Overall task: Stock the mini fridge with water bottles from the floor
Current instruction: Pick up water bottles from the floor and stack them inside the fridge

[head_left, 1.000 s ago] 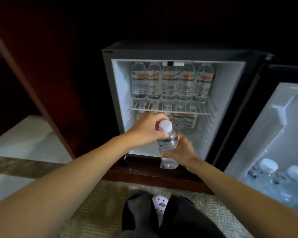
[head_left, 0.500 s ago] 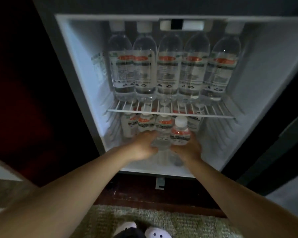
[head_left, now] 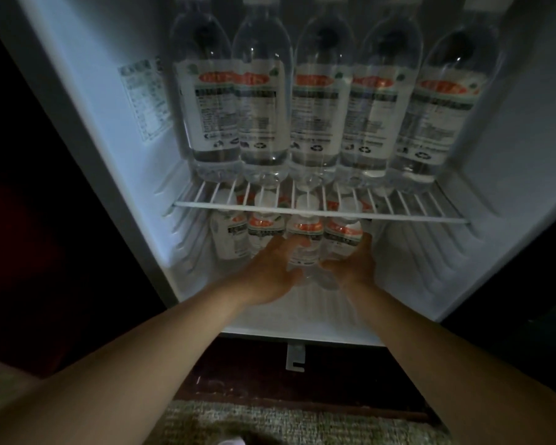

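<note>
the water bottle (head_left: 304,248) stands upright under the wire shelf (head_left: 318,213) on the fridge floor (head_left: 302,313), gripped between left hand (head_left: 272,271) and right hand (head_left: 353,263), its neighbours directly behind.

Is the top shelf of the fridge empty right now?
No, five large water bottles stand in a row on the wire shelf, filling most of its width.
</note>
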Demonstrator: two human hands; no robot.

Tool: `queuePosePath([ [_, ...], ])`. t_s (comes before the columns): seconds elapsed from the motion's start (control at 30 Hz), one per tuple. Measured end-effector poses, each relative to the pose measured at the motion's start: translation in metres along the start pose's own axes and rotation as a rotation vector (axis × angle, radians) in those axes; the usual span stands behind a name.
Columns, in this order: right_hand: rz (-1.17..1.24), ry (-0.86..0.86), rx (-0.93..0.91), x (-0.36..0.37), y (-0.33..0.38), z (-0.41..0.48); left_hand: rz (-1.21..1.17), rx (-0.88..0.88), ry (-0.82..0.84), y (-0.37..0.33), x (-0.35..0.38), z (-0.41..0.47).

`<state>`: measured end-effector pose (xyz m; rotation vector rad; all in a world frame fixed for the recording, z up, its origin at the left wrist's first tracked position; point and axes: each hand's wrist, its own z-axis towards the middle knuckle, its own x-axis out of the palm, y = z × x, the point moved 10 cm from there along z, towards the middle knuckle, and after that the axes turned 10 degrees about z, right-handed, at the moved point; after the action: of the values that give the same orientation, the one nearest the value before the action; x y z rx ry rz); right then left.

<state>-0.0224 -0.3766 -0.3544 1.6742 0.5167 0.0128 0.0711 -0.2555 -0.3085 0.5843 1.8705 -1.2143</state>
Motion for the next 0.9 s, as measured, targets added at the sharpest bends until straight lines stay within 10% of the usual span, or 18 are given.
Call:
queuePosePath([
  [0.37,-0.173,0.059,0.017,-0.011,0.005,-0.06,-0.001,-0.015,-0.01,-0.022,-0.021,-0.071],
  [0.9,-0.168,0.765,-0.419,0.022,0.219,-0.434,-0.152,-0.268,-0.666,-0.017,-0.196,-0.457],
])
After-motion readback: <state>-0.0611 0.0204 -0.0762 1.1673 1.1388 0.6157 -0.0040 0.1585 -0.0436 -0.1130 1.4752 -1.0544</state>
